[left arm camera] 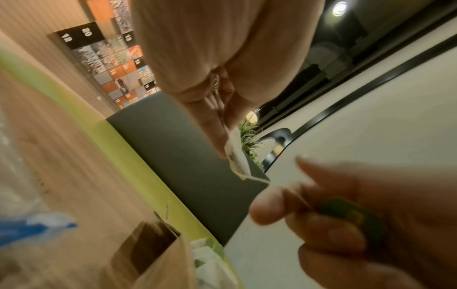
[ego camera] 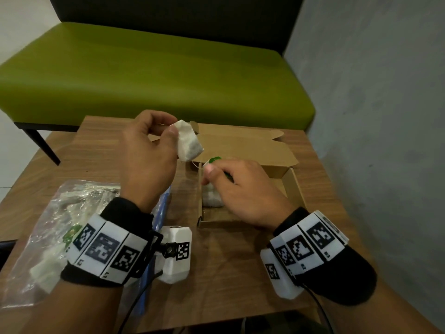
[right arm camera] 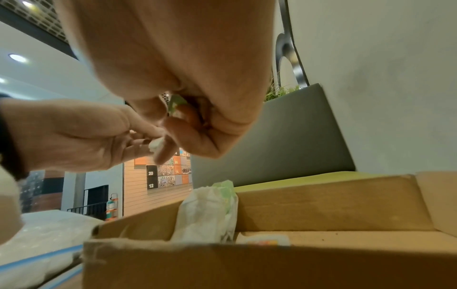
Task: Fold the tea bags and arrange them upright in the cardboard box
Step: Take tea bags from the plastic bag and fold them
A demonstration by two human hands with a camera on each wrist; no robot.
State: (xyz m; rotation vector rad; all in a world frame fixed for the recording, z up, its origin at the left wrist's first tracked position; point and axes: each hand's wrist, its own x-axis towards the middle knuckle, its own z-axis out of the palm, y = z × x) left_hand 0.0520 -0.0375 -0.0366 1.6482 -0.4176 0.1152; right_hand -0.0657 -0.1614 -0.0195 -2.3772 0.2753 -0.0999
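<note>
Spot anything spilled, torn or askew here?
Nothing stands out. The left hand holds an intact tea bag, the right hand pinches its green tag, and the cardboard box looks undamaged.

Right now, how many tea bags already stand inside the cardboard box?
1 for certain: a folded tea bag upright against the left wall of the cardboard box. The right hand covers part of the interior, so more may be hidden.

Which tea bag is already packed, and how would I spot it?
Find the open cardboard box on the wooden table, right of the plastic bag. The packed tea bag stands against the box's left wall, partly hidden under the right hand. Unlike the tea bag pinched in the left hand, it sits inside the box.
</note>
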